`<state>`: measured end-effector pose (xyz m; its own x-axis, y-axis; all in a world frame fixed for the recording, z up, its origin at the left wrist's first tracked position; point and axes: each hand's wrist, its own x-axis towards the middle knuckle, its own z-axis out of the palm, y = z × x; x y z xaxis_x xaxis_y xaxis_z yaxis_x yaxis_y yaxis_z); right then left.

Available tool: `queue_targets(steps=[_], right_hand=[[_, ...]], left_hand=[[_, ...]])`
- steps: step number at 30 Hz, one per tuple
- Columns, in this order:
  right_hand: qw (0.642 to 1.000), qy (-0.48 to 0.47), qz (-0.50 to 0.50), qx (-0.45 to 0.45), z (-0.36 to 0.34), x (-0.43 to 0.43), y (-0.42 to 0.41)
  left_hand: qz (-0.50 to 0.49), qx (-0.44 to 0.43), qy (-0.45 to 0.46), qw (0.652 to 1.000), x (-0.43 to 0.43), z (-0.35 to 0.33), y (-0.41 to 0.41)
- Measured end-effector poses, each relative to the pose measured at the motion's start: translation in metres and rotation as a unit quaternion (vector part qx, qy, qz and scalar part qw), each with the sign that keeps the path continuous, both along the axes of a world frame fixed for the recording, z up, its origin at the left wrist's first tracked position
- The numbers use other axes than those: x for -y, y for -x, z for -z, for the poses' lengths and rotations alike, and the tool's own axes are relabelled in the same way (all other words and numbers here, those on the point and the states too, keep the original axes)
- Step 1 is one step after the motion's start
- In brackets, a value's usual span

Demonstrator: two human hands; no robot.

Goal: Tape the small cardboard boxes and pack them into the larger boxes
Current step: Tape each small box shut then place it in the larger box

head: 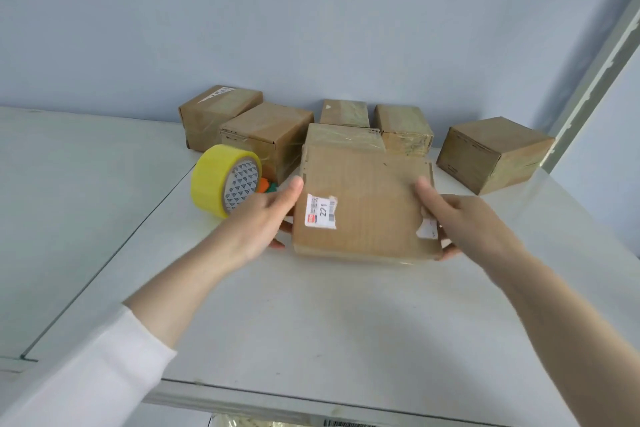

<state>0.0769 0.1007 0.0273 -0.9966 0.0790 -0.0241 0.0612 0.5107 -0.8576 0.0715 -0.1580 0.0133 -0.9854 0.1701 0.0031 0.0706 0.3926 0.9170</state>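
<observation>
Between your two hands, near the middle of the worktop (311, 322), is the piece you are working on: a small flat cardboard box (363, 204) with a white label (321, 211) marked 221 on its top. Your left grip (266, 218) clasps its left edge and your right grip (460, 218) its right edge. Thumbs lie on top and fingers tuck beneath, so the box looks raised a little off the surface. Clear tape glints along its near edge, but you cannot tell whether every seam is sealed. Judging by that, you are at the check-and-tape step. Just left of the box stands the yellow tape roll (221, 180); to use it you must free one hand. Far behind, other small boxes (491, 152) wait, wrapped in tape. No larger box is in view, so packing calls for finding one first.
</observation>
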Motion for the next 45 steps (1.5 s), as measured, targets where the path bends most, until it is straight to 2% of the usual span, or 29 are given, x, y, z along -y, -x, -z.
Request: queue_targets(steps=[3,4,5,8,12,14,16,18,21,24,26,30,32,34,35,36,38,40,42,45], right_hand=[[0.998,-0.005,0.007,0.060,0.002,-0.001,0.002],[0.998,0.015,-0.001,0.065,0.006,-0.002,0.003],[0.997,0.047,-0.004,0.062,0.011,-0.003,0.004],[0.980,0.199,0.003,0.026,0.022,-0.002,0.003],[0.943,0.330,-0.012,0.041,0.036,0.028,-0.007],[0.934,0.355,-0.005,0.043,0.039,0.034,-0.008],[0.930,0.363,-0.033,0.043,0.036,0.030,-0.009],[0.942,0.335,-0.030,0.025,0.036,0.026,-0.011],[0.938,0.342,-0.015,0.047,0.042,0.029,-0.015],[0.947,0.314,-0.065,0.033,0.039,0.024,-0.016],[0.967,0.237,-0.091,-0.010,0.036,0.009,-0.019],[0.972,0.152,-0.181,-0.005,0.044,-0.007,-0.030],[0.985,0.103,-0.129,-0.052,0.036,0.001,-0.030],[0.990,0.023,-0.034,-0.135,0.015,0.008,-0.025],[0.987,-0.034,0.004,-0.158,0.002,0.009,-0.021],[0.984,-0.094,0.026,-0.150,-0.011,0.009,-0.016],[0.983,-0.167,0.031,-0.063,-0.028,0.009,-0.005],[0.978,-0.206,0.009,0.026,-0.032,0.012,0.006],[0.970,-0.239,-0.003,0.045,-0.030,0.015,0.012],[0.967,-0.255,0.011,-0.013,-0.031,0.014,0.017]], left_hand=[[-0.030,0.041,0.100,0.994,0.001,0.001,0.001],[-0.048,0.032,0.099,0.993,0.000,0.004,0.002],[-0.074,0.018,0.064,0.995,-0.001,0.007,0.004],[-0.126,0.008,-0.119,0.985,-0.010,0.011,0.010],[-0.118,0.109,-0.336,0.928,-0.042,0.021,0.003],[-0.118,0.130,-0.372,0.912,-0.047,0.024,0.001],[-0.112,0.112,-0.382,0.910,-0.043,0.027,0.004],[-0.114,0.083,-0.383,0.913,-0.040,0.026,0.004],[-0.100,0.098,-0.376,0.916,-0.048,0.027,-0.001],[-0.093,0.090,-0.333,0.934,-0.046,0.028,-0.003],[-0.084,0.057,-0.282,0.954,-0.032,0.031,-0.008],[0.033,-0.035,-0.144,0.988,-0.016,0.043,-0.029],[0.052,-0.065,-0.100,0.992,-0.017,0.035,-0.031],[0.006,-0.094,-0.002,0.996,-0.018,0.013,-0.021],[-0.010,-0.078,0.051,0.996,-0.017,-0.003,-0.014],[-0.014,-0.032,0.092,0.995,-0.015,-0.018,-0.007],[0.007,0.075,0.139,0.987,-0.014,-0.037,0.004],[0.016,0.115,0.185,0.976,-0.019,-0.046,0.011],[-0.007,0.106,0.213,0.971,-0.025,-0.048,0.018],[-0.040,-0.014,0.272,0.961,-0.029,-0.051,0.030]])
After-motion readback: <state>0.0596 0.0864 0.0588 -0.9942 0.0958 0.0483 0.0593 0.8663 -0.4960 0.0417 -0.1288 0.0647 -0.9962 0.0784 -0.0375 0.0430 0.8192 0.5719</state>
